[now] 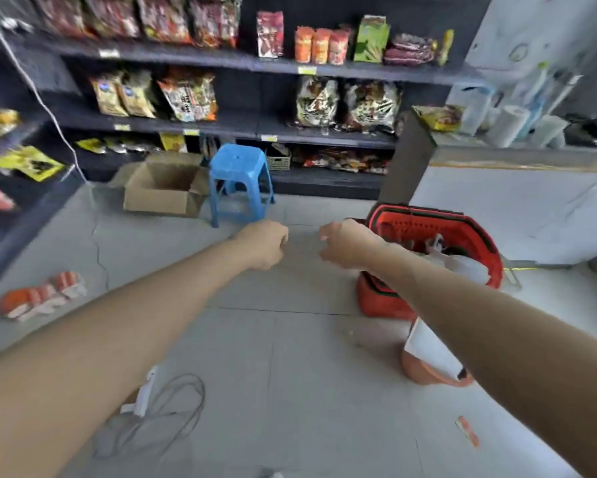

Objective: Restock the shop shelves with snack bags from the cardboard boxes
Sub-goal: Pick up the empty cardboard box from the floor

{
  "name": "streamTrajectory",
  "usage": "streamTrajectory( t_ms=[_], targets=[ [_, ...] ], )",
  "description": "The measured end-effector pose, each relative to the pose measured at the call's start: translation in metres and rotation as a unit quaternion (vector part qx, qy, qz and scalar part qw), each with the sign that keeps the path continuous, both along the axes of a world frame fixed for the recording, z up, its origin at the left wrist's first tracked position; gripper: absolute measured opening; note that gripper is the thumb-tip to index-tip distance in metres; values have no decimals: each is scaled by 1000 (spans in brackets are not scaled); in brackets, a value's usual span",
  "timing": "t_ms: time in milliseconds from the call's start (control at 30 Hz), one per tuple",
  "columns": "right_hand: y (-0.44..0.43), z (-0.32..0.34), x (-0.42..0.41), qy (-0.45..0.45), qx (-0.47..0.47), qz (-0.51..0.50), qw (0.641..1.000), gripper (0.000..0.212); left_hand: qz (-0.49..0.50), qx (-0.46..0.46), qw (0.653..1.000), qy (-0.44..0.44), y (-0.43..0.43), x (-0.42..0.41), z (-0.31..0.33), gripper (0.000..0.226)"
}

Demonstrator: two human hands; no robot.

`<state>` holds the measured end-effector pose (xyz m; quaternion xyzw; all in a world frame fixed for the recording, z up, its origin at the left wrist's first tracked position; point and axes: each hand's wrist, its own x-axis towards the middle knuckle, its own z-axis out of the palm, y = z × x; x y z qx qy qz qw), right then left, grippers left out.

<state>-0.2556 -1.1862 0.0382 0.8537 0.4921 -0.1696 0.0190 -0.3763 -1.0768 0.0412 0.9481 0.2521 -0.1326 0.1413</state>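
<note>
My left hand (pixel 264 243) and my right hand (pixel 347 243) are stretched out over the tiled floor, side by side, fingers curled and holding nothing. An open cardboard box (pixel 164 188) stands on the floor ahead to the left, against the dark shelves (pixel 242 60), and looks empty from here. Snack bags fill the shelf rows: red bags on top, yellow and orange bags (pixel 159 94) in the middle. A few orange and white snack bags (pixel 42 294) lie on the floor at the left.
A blue plastic stool (pixel 240 181) stands right of the box. Stacked red shopping baskets (pixel 431 250) sit to the right beside a white counter (pixel 518 208). An orange bucket (pixel 428 367) and a power strip with cable (pixel 152 401) lie near my feet.
</note>
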Motion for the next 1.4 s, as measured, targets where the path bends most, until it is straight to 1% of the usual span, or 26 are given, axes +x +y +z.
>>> streamTrajectory(
  t_ms=[133, 300, 333, 400, 433, 467, 533, 567, 633, 700, 767, 867, 967, 1100, 1167, 1267, 1300, 1367, 1400],
  targets=[
    [94, -6, -2, 17, -10, 62, 998, 37, 91, -21, 996, -5, 75, -18, -8, 27],
    [200, -11, 25, -6, -16, 146, 989, 36, 161, -26, 987, -7, 156, -6, -16, 24],
    [220, -12, 31, -12, -19, 158, 987, 37, 177, -24, 984, -9, 171, -3, -17, 22],
    [260, -14, 43, -18, -29, 184, 982, 37, 208, -22, 978, -16, 201, 2, -18, 9],
    [281, -15, 48, -22, -31, 197, 980, 36, 220, -21, 975, -22, 216, 4, -17, 7],
    [303, -14, 53, -26, -32, 206, 978, 36, 231, -22, 972, -28, 233, 5, -16, 11],
    [344, -17, 60, -26, -33, 224, 974, 35, 265, -29, 963, -36, 264, 6, -13, 24],
    [364, -20, 62, -25, -34, 234, 971, 35, 278, -31, 959, -40, 280, 5, -15, 24],
    [406, -26, 66, -25, -38, 245, 968, 32, 298, -35, 953, -40, 317, 5, -22, 14],
    [447, -34, 71, -16, -40, 247, 968, 31, 315, -42, 947, -42, 357, 7, -32, 17],
    [488, -39, 74, -8, -42, 248, 968, 32, 327, -55, 943, -44, 398, 13, -41, 28],
    [550, -47, 81, 12, -36, 223, 974, 31, 332, -59, 941, -39, 463, 25, -54, 36],
    [613, -54, 90, 29, -49, 191, 980, 30, 328, -58, 942, -24, 528, 38, -65, 32],
    [688, -69, 113, 73, -22, 153, 985, 30, 329, -63, 942, -5, 607, 61, -81, 29],
    [726, -81, 125, 80, -43, 148, 985, 26, 330, -74, 941, 1, 645, 74, -92, 28],
    [791, -100, 145, 83, -60, 142, 985, 14, 340, -82, 937, 7, 707, 97, -112, 26],
    [814, -109, 152, 89, -64, 140, 984, 16, 343, -83, 935, 10, 727, 104, -119, 23],
    [858, -128, 163, 100, -84, 136, 982, 29, 353, -82, 932, 13, 767, 117, -137, 15],
    [881, -139, 169, 105, -88, 131, 982, 32, 356, -81, 931, 15, 789, 125, -147, 15]
  ],
)
